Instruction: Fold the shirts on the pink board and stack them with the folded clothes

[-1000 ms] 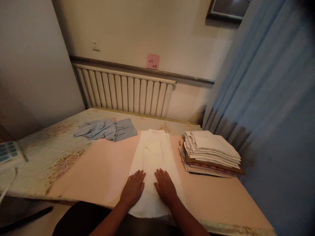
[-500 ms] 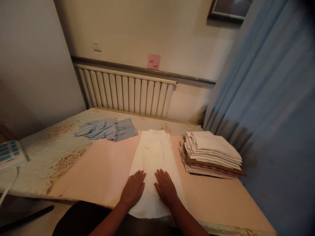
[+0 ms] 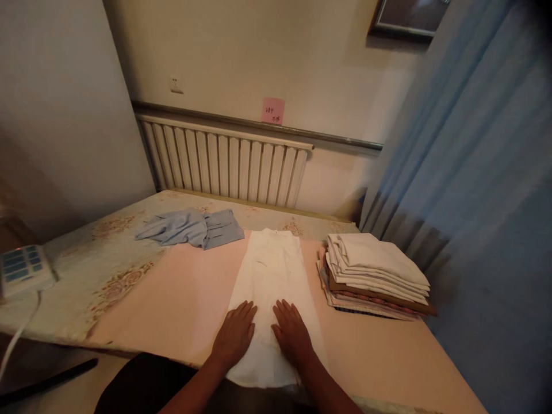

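Note:
A white garment lies spread lengthwise in front of me, its narrower end toward the wall and its wider hem at the table's near edge. My left hand rests flat on its left side, palm down with the fingers stretched out. On the right side my right hand lies the same way, fingers extended and thumb apart. Neither hand grips the cloth. Beneath the garment is a plain pink cloth. Whether the garment is a shirt or a dress I cannot tell.
Folded fabrics in a stack stand to the right, beside a blue curtain. A crumpled light-blue garment lies back left. A white power strip with a cable sits at far left. A radiator lines the wall behind the table.
The view has shifted slightly, so the scene sits a little further right. Both hands stay flat on the white garment in nearly the same place.

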The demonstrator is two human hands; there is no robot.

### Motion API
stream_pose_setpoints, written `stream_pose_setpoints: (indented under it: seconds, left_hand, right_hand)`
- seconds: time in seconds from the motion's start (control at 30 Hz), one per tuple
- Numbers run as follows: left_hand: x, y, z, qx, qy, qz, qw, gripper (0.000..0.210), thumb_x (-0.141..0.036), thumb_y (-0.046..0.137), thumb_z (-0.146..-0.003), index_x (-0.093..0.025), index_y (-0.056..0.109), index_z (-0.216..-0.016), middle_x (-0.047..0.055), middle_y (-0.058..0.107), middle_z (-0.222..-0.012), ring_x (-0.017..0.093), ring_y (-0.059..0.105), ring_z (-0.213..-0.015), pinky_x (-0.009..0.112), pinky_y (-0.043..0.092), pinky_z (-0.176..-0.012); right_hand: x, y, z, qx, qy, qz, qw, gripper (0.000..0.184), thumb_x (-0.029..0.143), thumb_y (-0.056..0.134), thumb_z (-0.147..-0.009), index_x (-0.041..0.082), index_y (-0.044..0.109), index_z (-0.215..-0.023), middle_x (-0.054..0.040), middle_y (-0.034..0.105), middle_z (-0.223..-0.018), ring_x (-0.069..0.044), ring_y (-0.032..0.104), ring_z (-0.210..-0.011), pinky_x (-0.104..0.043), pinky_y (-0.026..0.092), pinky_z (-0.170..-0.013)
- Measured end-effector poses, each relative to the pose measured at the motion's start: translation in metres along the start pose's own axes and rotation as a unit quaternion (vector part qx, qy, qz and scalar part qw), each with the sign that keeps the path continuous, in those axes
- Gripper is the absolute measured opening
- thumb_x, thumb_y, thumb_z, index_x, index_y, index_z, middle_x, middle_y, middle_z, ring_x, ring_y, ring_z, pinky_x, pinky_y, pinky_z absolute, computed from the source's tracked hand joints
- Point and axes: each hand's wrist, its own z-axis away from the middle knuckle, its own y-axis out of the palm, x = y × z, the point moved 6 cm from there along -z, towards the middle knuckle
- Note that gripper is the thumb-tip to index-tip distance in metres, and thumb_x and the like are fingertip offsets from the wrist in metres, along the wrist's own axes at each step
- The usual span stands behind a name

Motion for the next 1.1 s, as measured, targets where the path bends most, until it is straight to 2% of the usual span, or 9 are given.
stream_pose_setpoints:
  seconds: [0.4, 1.1]
  left_hand:
    - [0.0008, -0.0002, -0.0008, 0.006, -0.01, 0.006, 1.0, 0.044, -0.026, 0.039, -0.093, -0.025, 0.048, -0.136, 0.006, 0.054, -0.139, 0.023, 0.043, -0.131, 0.044, 0.037, -0.104]
    - [0.0007, 0.0015, 0.001, 0.004, -0.006, -0.001, 1.0, 0.044, -0.024, 0.04, -0.092, -0.021, 0.048, -0.136, 0.006, 0.053, -0.139, 0.023, 0.043, -0.132, 0.043, 0.036, -0.105]
  right_hand:
    - [0.0, -0.0004, 0.0002, -0.015, -0.005, -0.009, 1.0, 0.043, 0.026, 0.048, -0.092, 0.017, 0.05, -0.134, -0.0093, 0.052, -0.139, -0.025, 0.039, -0.135, -0.049, 0.032, -0.112]
    - [0.0012, -0.0023, -0.0011, 0.004, 0.006, -0.012, 1.0, 0.042, 0.025, 0.049, -0.092, 0.017, 0.052, -0.133, -0.0081, 0.051, -0.139, -0.025, 0.04, -0.134, -0.048, 0.031, -0.113]
